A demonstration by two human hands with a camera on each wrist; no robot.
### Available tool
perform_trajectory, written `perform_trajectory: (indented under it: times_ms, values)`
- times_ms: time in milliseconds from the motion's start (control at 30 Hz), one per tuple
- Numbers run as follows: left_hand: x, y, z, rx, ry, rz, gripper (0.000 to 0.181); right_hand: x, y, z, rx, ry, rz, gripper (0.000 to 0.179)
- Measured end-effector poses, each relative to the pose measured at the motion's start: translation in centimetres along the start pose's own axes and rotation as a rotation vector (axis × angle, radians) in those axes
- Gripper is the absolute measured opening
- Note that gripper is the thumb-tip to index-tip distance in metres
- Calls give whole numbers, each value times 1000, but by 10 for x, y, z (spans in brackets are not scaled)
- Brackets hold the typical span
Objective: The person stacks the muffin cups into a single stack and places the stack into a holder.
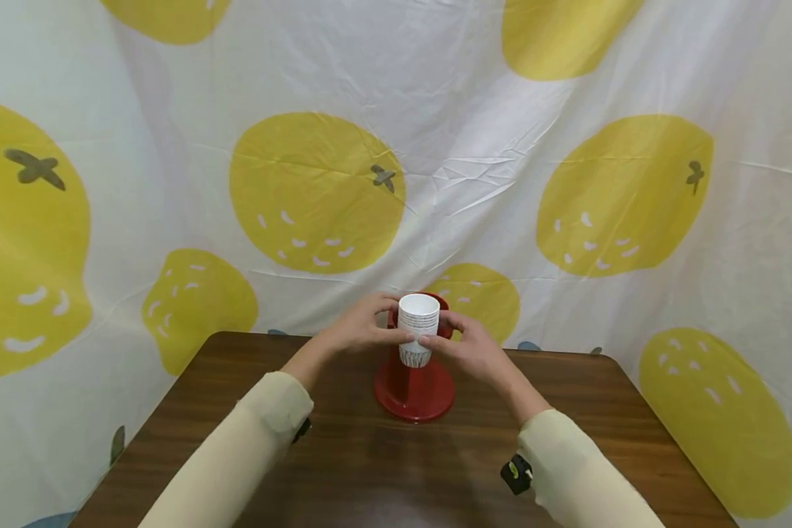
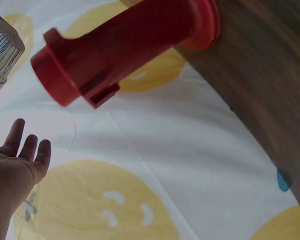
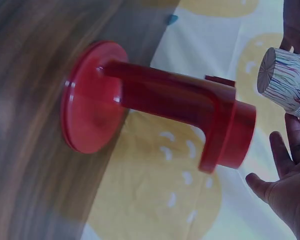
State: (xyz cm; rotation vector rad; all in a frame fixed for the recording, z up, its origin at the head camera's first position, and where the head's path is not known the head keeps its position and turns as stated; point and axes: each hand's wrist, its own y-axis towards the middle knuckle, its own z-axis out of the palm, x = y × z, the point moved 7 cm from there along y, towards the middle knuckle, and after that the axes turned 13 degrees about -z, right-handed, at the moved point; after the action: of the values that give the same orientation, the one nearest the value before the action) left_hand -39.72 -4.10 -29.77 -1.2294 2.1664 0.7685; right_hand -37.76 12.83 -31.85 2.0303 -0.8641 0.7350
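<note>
A stack of white paper cups (image 1: 419,323) is held upright in the air in front of a red stand (image 1: 414,400). My left hand (image 1: 361,326) grips the stack from the left, thumb on its near side. From the right, my right hand (image 1: 473,352) pinches it with the thumb in front. The lowest cup shows a streaked, coloured pattern (image 3: 285,80) in the right wrist view. The red stand has a round base, an upright column and a ring-like top, partly hidden behind the cups in the head view. Both wrist views show some fingers spread away from the cups.
The stand's base rests on a dark brown wooden table (image 1: 396,477). Behind the table hangs a white cloth (image 1: 449,183) printed with yellow lemons. A small black device (image 1: 517,474) sits at my right sleeve.
</note>
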Motion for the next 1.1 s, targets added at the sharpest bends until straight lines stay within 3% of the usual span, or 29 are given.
perform_trajectory:
  times_ms: [167,267,433,633,1100]
  values:
    - [-11,14,-12,-2,-60,-21,43,11,16,-13,-20,25,-40,47]
    - [-17,23,-18,-15,-53,-2,41,17,24,-23,-37,-40,-64,48]
    - [-22,36,-28,-26,-56,-14,38,22,36,-36,-47,-63,-77,49]
    - [-23,50,-35,3,-117,-42,39,22,52,-45,-60,-61,-79,48]
    - [-13,75,-35,35,-69,-133,51,-1,71,-56,-14,-160,13,58]
